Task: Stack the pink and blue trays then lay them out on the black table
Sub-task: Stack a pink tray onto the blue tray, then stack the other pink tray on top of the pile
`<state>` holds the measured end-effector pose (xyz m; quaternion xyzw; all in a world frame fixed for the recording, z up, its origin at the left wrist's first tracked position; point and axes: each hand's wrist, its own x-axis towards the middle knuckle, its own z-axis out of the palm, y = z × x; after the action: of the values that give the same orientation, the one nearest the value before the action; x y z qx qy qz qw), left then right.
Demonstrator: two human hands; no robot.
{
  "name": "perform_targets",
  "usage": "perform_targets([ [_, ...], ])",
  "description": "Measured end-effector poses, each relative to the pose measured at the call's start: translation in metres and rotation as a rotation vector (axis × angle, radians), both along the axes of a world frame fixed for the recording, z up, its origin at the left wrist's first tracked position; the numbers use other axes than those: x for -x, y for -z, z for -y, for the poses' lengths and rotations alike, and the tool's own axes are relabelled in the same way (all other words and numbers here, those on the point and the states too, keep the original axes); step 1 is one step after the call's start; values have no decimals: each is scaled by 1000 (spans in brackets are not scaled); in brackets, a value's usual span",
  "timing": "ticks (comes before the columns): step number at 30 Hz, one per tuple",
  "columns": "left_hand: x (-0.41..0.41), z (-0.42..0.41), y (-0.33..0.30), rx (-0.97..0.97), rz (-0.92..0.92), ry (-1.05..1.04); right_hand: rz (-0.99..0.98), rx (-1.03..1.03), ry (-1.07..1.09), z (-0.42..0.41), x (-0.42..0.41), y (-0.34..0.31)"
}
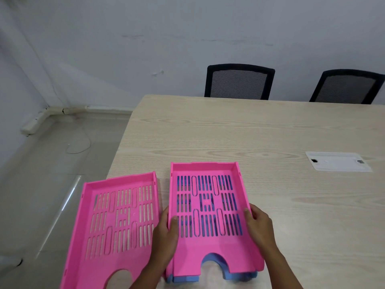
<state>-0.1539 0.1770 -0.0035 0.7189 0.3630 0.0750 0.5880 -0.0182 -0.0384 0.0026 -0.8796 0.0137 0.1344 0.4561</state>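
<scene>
A pink slotted tray [208, 255] sits nested on top of a blue tray [231, 276], whose colour shows through the slots and below the front notch. My left hand [166, 236] grips the stack's left wall, thumb inside the pink tray. My right hand [260, 224] holds the right wall. A second pink tray [98, 265] lies alone to the left, tilted and hanging partly over the table's left edge.
The surface is a light wood table [250, 132]; no black table is in view. A white cable cover plate [338, 161] is set in the table at the right. Two black mesh chairs [239, 82] stand at the far edge. Floor lies to the left.
</scene>
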Motion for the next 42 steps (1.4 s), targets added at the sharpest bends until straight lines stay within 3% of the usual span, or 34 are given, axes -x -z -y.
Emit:
perform_targets([
  [10, 3, -14, 0, -53, 25, -14, 118, -56, 155, -20, 2, -14],
  [17, 24, -40, -3, -11, 75, -103, 263, -47, 78, -67, 10, -16],
  [24, 58, -80, -4, -27, 128, -255, 273, -153, -99, -135, 38, -19],
  [35, 113, -138, -2, -137, 77, -427, 133, -89, -452, -228, 112, -19],
  [42, 141, -172, 4, -201, 23, -461, 19, 28, -468, -257, 143, 4],
])
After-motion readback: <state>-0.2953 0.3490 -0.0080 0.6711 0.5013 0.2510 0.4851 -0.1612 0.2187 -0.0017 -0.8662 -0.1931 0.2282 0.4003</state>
